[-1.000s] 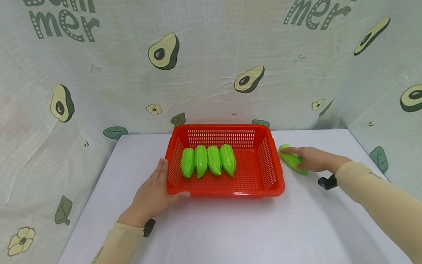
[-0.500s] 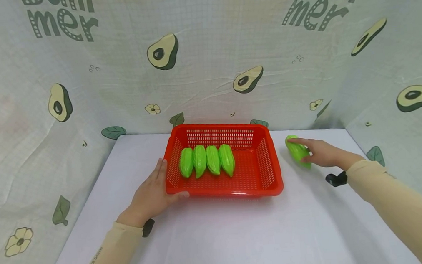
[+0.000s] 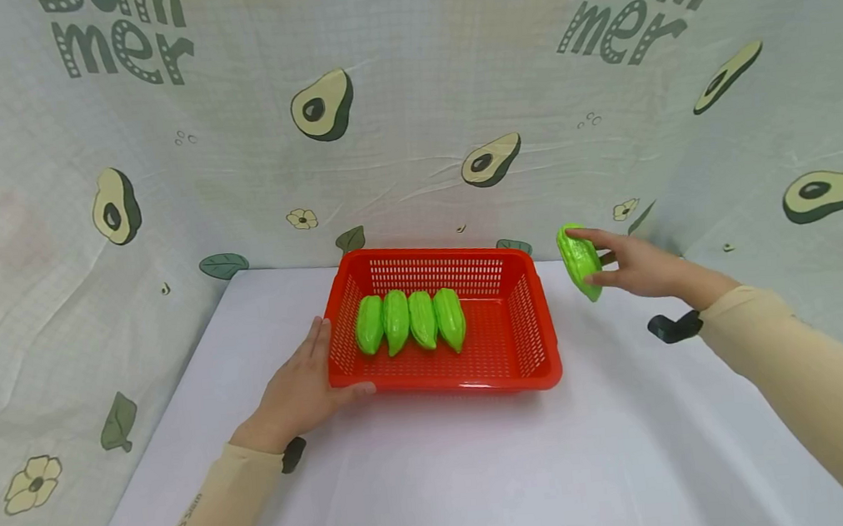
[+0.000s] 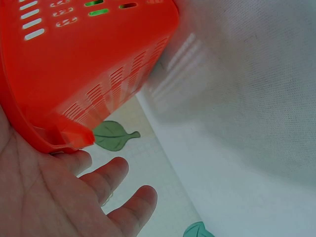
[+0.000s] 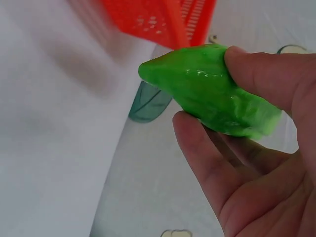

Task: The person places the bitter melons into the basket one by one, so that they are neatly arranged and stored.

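Note:
My right hand (image 3: 642, 267) pinches a glossy green star fruit (image 3: 579, 262) between thumb and fingers, raised above the table to the right of the red basket (image 3: 470, 386). In the right wrist view the star fruit (image 5: 212, 91) has lengthwise ridges and its pointed end faces away from the palm. My left hand (image 3: 299, 395) rests against the basket's left front corner, fingers extended along its left side and thumb along the front. The left wrist view has the basket rim (image 4: 22, 116) against the palm. Several more green star fruits (image 3: 397, 322) lie side by side in the basket's left half.
A white table (image 3: 440, 478) carries the basket. Behind and at both sides hangs a pale cloth (image 3: 406, 89) printed with avocados, leaves and lettering. The basket's right wall (image 3: 528, 325) stands between the row of fruits and my right hand.
My right hand has taken hold of the star fruit beside the basket and lifted it up from the table, drawing slightly rightward and away. My left hand stays at the basket corner.

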Action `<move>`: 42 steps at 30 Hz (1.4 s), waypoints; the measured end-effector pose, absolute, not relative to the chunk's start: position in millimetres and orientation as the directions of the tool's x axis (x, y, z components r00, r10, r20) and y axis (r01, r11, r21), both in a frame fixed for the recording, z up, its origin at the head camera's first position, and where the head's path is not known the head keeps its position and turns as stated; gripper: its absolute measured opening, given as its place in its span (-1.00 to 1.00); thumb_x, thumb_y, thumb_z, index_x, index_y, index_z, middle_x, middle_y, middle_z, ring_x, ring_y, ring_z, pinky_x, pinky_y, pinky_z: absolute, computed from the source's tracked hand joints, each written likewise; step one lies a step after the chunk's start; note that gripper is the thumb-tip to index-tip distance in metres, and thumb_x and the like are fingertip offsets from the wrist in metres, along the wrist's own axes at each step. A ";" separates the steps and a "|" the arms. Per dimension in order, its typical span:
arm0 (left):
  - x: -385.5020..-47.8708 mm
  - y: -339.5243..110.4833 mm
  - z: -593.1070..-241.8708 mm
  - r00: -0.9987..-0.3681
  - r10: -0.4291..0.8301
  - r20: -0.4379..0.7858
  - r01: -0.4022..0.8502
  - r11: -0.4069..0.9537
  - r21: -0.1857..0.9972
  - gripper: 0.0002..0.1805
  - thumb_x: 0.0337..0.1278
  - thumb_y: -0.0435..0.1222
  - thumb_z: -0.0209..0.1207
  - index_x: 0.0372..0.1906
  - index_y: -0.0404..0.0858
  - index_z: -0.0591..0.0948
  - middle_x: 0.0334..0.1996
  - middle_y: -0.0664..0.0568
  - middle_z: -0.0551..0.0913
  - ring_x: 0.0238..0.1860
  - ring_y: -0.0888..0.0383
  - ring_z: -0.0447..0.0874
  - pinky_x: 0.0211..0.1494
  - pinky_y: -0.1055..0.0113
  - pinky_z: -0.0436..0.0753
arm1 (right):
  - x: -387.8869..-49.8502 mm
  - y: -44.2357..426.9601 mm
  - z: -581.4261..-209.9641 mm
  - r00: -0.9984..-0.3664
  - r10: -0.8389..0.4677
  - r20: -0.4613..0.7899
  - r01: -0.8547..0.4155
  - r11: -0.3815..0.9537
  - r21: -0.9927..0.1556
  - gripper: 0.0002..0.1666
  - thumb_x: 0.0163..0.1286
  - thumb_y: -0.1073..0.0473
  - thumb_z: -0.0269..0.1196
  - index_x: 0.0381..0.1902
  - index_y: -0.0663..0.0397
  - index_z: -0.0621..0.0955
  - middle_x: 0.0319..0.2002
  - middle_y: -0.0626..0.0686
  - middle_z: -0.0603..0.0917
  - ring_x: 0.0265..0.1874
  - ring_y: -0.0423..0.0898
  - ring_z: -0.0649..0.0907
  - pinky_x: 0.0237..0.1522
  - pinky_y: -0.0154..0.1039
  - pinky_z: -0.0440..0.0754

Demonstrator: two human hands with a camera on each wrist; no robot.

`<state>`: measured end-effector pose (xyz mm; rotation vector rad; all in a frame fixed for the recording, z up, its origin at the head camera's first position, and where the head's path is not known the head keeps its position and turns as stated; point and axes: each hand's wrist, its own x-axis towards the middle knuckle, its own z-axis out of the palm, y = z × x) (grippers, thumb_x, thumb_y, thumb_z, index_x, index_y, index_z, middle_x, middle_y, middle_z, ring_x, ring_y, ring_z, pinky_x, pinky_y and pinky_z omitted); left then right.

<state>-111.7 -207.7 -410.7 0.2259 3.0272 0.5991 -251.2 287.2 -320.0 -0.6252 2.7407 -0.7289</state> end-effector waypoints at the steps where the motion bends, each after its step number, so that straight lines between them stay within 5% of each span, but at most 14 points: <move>1: -111.4 -207.8 -410.6 -0.988 0.151 -0.019 0.132 0.914 0.383 0.47 -0.16 0.59 0.05 0.57 -0.42 -0.13 0.57 -0.29 -0.11 0.51 -0.27 0.00 0.36 -0.13 0.36 | -250.9 281.7 -315.9 -0.876 -0.469 -0.111 -0.344 0.770 -0.536 -0.03 0.38 0.25 0.33 0.60 -0.21 0.10 0.31 0.28 0.38 0.16 0.37 0.51 -0.10 0.07 0.70; 10: -109.0 -208.4 -410.0 -0.987 0.160 0.001 0.148 0.915 0.375 0.45 -0.14 0.57 0.05 0.56 -0.45 -0.10 0.56 -0.31 -0.09 0.50 -0.29 0.02 0.35 -0.14 0.36 | -252.9 225.9 -301.4 -0.805 -0.571 -0.160 -0.362 0.687 -0.630 -0.08 0.35 0.22 0.37 0.56 -0.25 0.22 0.26 0.21 0.46 0.15 0.27 0.55 -0.16 -0.07 0.73; 24: -111.2 -209.1 -412.7 -0.988 0.151 -0.002 0.139 0.917 0.374 0.45 -0.15 0.57 0.07 0.57 -0.42 -0.11 0.56 -0.29 -0.09 0.50 -0.28 0.03 0.33 -0.14 0.40 | -271.0 160.3 -337.4 -0.709 -0.658 -0.251 -0.410 0.675 -0.613 -0.05 0.29 0.20 0.43 0.55 -0.21 0.25 0.26 0.12 0.44 0.12 0.14 0.57 0.02 -0.10 0.67; 42: -112.1 -208.3 -413.4 -0.987 0.160 0.005 0.151 0.915 0.374 0.46 -0.15 0.57 0.06 0.56 -0.43 -0.11 0.56 -0.30 -0.09 0.50 -0.28 0.02 0.33 -0.13 0.39 | -271.9 138.3 -365.4 -0.729 -0.562 -0.391 -0.359 0.800 -0.480 -0.06 0.29 0.02 0.43 0.54 -0.21 0.26 0.35 0.13 0.43 0.30 0.13 0.39 0.17 0.12 0.55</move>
